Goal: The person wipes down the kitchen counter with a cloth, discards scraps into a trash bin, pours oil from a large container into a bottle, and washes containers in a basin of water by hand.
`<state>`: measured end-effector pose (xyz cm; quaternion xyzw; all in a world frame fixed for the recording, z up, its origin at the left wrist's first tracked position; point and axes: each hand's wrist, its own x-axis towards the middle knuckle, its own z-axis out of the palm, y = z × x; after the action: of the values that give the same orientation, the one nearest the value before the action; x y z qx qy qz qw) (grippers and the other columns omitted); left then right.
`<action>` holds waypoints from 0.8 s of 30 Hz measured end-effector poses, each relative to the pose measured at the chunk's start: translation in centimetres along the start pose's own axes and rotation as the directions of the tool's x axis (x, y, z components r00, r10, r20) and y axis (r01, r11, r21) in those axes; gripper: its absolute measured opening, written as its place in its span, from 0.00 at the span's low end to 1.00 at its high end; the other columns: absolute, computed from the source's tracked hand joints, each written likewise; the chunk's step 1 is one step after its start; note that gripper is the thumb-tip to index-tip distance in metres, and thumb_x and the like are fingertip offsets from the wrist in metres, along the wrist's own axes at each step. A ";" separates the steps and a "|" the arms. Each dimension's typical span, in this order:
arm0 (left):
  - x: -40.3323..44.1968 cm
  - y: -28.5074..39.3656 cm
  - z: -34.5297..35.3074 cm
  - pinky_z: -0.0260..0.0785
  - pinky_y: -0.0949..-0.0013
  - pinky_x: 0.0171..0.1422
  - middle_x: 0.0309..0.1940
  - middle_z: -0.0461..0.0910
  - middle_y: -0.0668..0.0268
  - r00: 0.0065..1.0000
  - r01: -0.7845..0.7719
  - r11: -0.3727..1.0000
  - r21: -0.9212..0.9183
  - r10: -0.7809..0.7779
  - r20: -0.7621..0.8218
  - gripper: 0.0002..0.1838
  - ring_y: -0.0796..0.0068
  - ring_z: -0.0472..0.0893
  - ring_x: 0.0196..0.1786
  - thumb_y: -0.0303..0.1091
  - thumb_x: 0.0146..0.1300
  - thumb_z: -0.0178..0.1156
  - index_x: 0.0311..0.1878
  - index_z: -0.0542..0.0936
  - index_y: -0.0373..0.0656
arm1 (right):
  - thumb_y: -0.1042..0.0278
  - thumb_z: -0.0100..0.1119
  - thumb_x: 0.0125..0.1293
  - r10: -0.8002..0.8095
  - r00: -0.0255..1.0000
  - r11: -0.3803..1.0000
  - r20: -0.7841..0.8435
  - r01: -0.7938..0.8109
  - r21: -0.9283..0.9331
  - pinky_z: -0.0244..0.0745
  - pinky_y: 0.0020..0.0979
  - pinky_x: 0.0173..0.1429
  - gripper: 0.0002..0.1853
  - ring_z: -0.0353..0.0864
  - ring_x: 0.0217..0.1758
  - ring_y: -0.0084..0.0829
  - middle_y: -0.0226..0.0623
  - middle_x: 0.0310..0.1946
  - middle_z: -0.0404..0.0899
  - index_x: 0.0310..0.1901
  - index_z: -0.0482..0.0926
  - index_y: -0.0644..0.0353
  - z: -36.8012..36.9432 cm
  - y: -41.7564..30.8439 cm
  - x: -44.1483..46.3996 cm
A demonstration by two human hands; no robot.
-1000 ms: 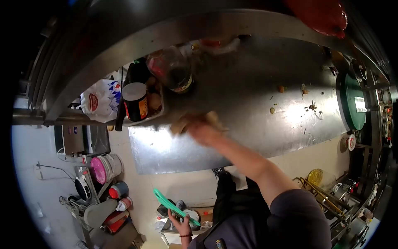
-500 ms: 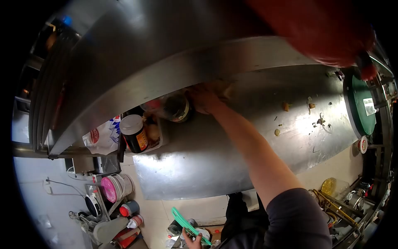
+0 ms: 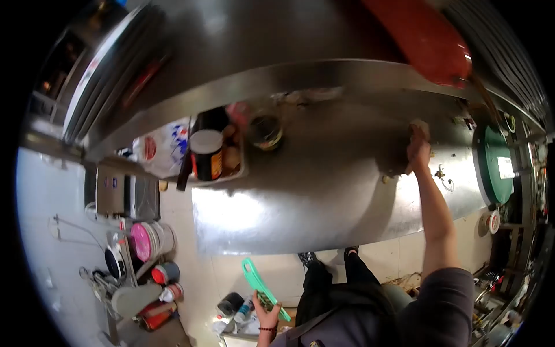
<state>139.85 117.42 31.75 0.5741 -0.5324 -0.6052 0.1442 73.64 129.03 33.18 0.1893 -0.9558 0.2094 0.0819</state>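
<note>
My right hand (image 3: 418, 155) reaches over the steel table (image 3: 312, 191) and presses on a crumpled, light-coloured cloth (image 3: 420, 125), its fingers closed around it. Beside it lie small food scraps (image 3: 440, 172), and a yellowish piece (image 3: 386, 179) sits just left of the wrist. Low in the view, in front of the table, my left hand (image 3: 267, 315) grips a light green plastic tool (image 3: 254, 276) with a hole at its far end and slots near my fingers. Its exact kind is unclear.
A steel shelf edge (image 3: 277, 75) overhangs the table's back, with a red object (image 3: 436, 49) on it. Left stand a glass jar (image 3: 265, 132) and a white-lidded dark jar (image 3: 206, 153). A green round lid (image 3: 496, 165) is at the right end. Buckets (image 3: 153, 240) are lower left.
My right hand has swept from the jars at the back left to the scraps on the right, with the cloth. My left hand and the green tool have risen slightly in view.
</note>
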 end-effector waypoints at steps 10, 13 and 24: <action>-1.7 -2.2 -4.1 0.67 0.66 0.53 0.54 0.65 0.58 0.970 0.069 0.992 -0.108 -0.093 -0.227 0.46 0.67 0.71 0.50 0.21 0.46 0.63 0.69 0.52 0.45 | 0.63 0.46 0.63 -0.976 -0.122 0.006 0.179 0.811 0.585 0.37 0.46 0.76 0.20 0.47 0.75 0.36 0.36 0.70 0.56 0.57 0.73 0.51 9.1 -35.4 -34.0; -2.6 -0.9 -5.4 0.68 0.63 0.54 0.56 0.63 0.55 0.927 0.121 0.982 -0.148 -0.165 -0.337 0.47 0.63 0.70 0.53 0.19 0.46 0.62 0.70 0.51 0.47 | 0.63 0.48 0.60 -0.985 -0.155 -0.073 0.078 0.777 0.626 0.35 0.46 0.76 0.16 0.49 0.74 0.34 0.34 0.67 0.61 0.49 0.77 0.49 14.1 -45.1 -36.0; -1.8 -2.9 -6.7 0.67 0.65 0.53 0.54 0.65 0.57 0.978 0.111 0.989 -0.098 -0.126 -0.167 0.45 0.66 0.69 0.51 0.18 0.47 0.61 0.69 0.52 0.46 | 0.54 0.46 0.66 -0.603 0.457 0.514 0.653 0.849 -0.120 0.49 0.36 0.73 0.27 0.54 0.72 0.32 0.38 0.64 0.64 0.65 0.62 0.55 10.9 -27.5 -18.5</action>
<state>147.30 116.76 31.84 0.6482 -0.4556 -0.5835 0.1785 100.61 107.28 29.23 0.6171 -0.7738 -0.1278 -0.0640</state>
